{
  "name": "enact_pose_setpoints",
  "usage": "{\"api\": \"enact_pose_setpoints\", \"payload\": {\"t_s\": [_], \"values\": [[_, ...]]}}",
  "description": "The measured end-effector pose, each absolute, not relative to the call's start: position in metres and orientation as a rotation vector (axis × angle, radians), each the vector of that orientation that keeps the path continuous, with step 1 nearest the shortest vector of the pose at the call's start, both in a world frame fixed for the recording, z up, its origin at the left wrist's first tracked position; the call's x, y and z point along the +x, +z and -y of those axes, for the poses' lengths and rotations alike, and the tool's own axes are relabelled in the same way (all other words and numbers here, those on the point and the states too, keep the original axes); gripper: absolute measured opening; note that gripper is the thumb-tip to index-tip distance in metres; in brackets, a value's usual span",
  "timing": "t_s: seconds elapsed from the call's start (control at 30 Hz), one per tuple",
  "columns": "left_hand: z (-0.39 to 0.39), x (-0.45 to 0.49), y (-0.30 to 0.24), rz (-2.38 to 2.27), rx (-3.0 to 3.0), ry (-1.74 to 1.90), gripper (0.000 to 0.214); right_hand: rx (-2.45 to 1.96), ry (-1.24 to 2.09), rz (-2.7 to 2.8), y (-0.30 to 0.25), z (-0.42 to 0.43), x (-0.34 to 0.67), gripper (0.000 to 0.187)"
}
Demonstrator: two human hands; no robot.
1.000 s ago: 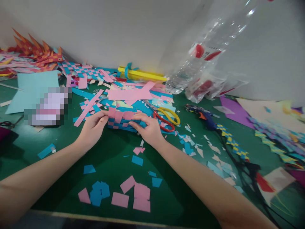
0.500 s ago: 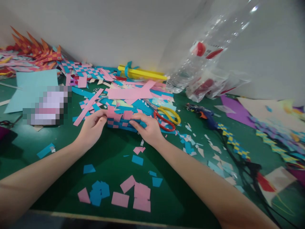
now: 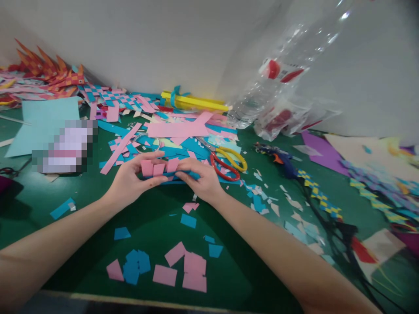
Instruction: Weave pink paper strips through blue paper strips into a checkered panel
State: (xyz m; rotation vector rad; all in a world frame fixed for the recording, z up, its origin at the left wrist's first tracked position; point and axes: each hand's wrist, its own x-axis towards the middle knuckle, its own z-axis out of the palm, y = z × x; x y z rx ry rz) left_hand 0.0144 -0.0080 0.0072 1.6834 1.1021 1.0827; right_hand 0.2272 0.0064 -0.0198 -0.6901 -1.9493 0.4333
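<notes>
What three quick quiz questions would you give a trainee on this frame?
1. True or false: the scissors lie to the left of the left hand.
2. The left hand and right hand together hold: A) a cup, B) a pink-and-blue woven piece, C) a brush.
3. Fill in: the table top is ___ in colour.
Key: 1 false; 2 B; 3 green.
</notes>
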Motion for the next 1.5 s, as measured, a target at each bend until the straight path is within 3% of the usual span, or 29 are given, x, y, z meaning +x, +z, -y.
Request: {"api": "enact_pose_setpoints", "payload": {"t_s": [0.2, 0.43, 1.17, 1.5], "values": [[0.012, 0.016, 0.009, -1.101, 1.766, 1.088, 0.015, -0.689, 0.479, 2.028, -0.018, -0.001, 0.224, 0.015], [0.015, 0.018, 0.013, -1.137, 1.803, 1.177, 0.007, -0.68, 0.322, 2.022, -0.016, 0.003, 0.221, 0.007], [0.016, 0.017, 0.01, -1.29, 1.794, 1.259, 0.008, -0.651, 0.297, 2.054, -0.018, 0.003, 0.22, 0.006], [0.003, 0.014, 0.005, -1.172, 1.685, 1.136, 0.03, -0.87, 0.404, 1.966, -0.018, -0.001, 0.224, 0.009]]}}
